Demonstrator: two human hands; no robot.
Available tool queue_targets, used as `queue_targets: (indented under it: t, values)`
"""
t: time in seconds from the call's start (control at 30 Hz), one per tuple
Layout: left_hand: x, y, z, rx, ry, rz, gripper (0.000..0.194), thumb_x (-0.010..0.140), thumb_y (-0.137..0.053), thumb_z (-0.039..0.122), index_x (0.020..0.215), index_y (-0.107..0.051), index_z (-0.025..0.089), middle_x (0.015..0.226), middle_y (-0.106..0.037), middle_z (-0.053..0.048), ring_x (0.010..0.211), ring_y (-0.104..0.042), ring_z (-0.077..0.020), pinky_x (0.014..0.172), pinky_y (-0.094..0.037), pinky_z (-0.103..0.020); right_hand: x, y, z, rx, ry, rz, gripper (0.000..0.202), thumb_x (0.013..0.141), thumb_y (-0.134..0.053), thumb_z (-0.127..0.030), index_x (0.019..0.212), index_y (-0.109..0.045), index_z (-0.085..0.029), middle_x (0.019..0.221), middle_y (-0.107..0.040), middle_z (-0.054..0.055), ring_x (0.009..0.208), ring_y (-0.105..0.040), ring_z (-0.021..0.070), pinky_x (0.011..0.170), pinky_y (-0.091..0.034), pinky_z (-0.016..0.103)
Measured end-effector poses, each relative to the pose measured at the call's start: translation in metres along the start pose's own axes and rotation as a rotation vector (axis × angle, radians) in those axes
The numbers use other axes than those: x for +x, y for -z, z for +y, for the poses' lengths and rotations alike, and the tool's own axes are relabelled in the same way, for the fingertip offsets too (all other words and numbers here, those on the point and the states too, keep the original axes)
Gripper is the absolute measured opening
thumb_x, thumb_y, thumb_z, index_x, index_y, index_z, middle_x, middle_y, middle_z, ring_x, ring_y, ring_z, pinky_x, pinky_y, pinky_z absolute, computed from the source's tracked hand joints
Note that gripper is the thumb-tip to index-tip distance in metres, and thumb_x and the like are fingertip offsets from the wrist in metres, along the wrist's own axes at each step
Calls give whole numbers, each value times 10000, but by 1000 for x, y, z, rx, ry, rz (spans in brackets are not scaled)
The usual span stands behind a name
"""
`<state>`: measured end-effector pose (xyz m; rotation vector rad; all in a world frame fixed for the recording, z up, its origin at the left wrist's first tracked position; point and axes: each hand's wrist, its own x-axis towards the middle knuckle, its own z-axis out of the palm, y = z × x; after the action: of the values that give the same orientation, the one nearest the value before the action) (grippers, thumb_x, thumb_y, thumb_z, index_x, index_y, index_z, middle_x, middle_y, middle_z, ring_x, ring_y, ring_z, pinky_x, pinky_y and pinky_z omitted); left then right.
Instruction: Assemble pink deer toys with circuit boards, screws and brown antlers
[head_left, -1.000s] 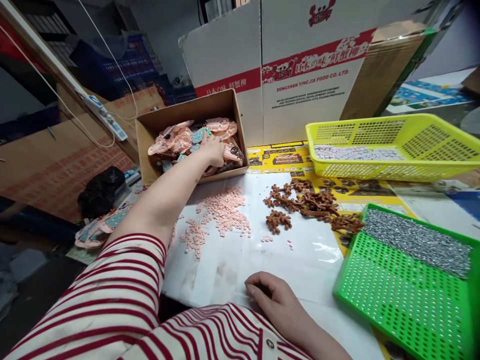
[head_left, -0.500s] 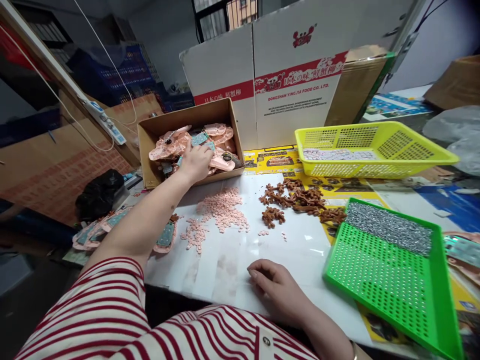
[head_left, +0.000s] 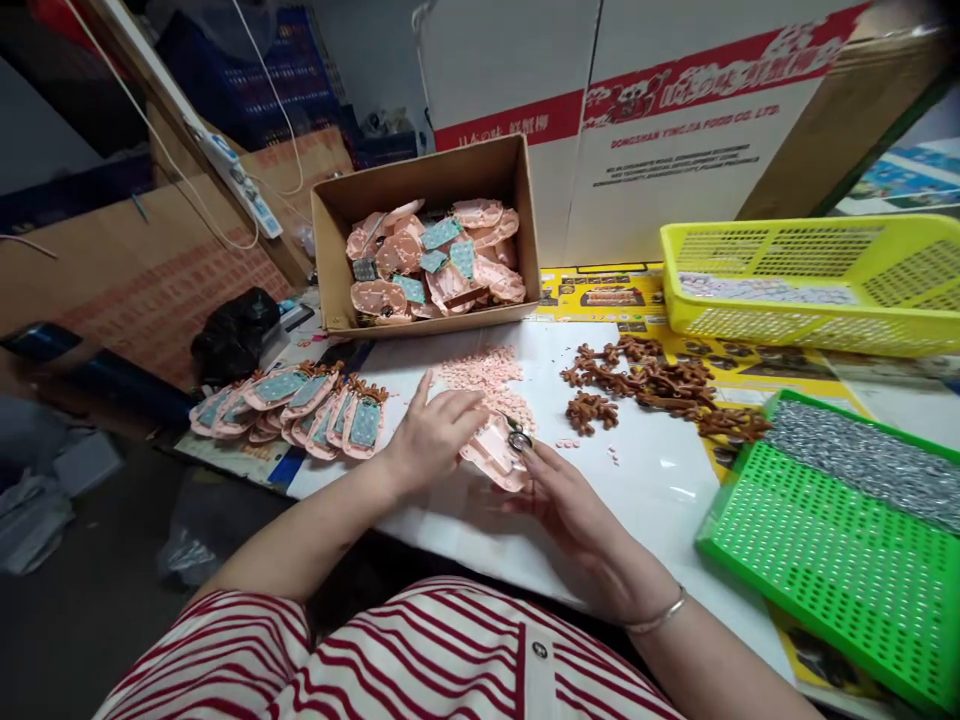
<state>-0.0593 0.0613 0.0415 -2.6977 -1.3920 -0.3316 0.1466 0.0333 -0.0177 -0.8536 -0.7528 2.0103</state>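
Head view shows a row of finished pink pieces [head_left: 300, 405] lying far left on the table. Next, the left hand [head_left: 435, 435] closes over a pink piece [head_left: 495, 455], pinning it just in front of her. Touching its other side, the right hand [head_left: 577, 505] pinches it too. She seems to be fitting a part, so the next move needs a careful push.

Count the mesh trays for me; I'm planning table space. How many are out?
2. A yellow basket sits at the far right by the big carton; a green tray lies nearer, at the right edge.
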Motion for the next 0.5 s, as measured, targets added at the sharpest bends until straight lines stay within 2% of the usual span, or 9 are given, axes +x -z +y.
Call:
queue_targets:
  t: [0.1,0.2,0.27,0.33,0.4,0.5]
  values:
    - [-10,-8,1,-139,-53,2,428,907,-499,156,1300,-666,181,1428,-627,-185,1313,-615,-310,1253,-256,-631,-1,-5,5,25,58,63,633,668,-896,-460,1216,-670,-236,1147,-756,62,936,-708,207,811,-588,337]
    - [-20,-16,-1,-368,-52,108,565,872,-527,142,1435,-548,190,1545,-509,-181,1465,-469,-288,1251,-330,-526,-6,-10,4,43,113,136,659,614,-924,-408,1198,-666,-244,1232,-739,56,1054,-695,229,952,-556,369]
    - [-27,-24,1,-592,16,206,697,865,-590,182,1537,-408,223,1626,-396,-174,1532,-366,-288,1248,-345,-493,-9,-13,2,58,135,154,677,612,-925,-404,1211,-645,-260,1272,-723,49,1104,-684,239,998,-545,393]
    - [-34,-35,8,-897,136,258,833,855,-682,275,1589,-287,261,1668,-322,-170,1533,-364,-299,1231,-372,-477,-11,-15,1,66,170,164,688,620,-921,-403,1227,-626,-274,1317,-701,43,1172,-661,246,1046,-530,406]
    - [-39,-45,19,-1250,248,202,890,818,-759,403,1571,-307,255,1637,-384,-180,1472,-456,-319,1187,-428,-466,-13,-17,2,58,205,175,697,632,-915,-404,1247,-611,-285,1352,-679,38,1237,-630,250,1101,-502,415]
    - [-41,-55,34,-1648,339,16,831,743,-807,557,1434,-509,203,1461,-593,-184,1348,-582,-354,1132,-472,-491,-15,-17,7,32,205,171,714,648,-910,-402,1276,-588,-297,1369,-663,37,1257,-619,248,1143,-471,433]
